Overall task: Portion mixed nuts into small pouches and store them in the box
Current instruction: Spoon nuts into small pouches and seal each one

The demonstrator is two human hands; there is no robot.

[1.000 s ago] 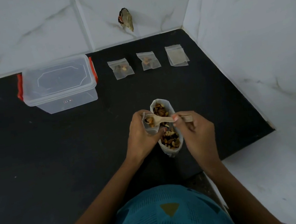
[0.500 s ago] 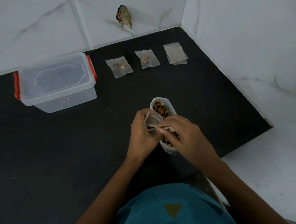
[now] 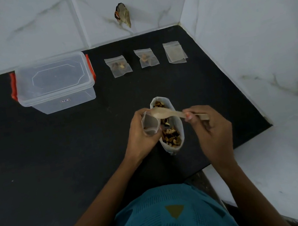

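A small open pouch [image 3: 151, 125] is gripped by the left hand [image 3: 140, 133], its mouth held wide just left of the large bag of mixed nuts [image 3: 170, 129], which stands on the black counter [image 3: 55, 165] between both hands. A wooden spoon [image 3: 175, 114] is pinched at its handle by the curled fingers of the right hand [image 3: 211, 128], its bowl laid at the pouch's rim. Farther back, two filled pouches [image 3: 118, 66] [image 3: 146, 57] and an empty pouch [image 3: 175, 52] are lined up right of the lidded clear box [image 3: 54, 83].
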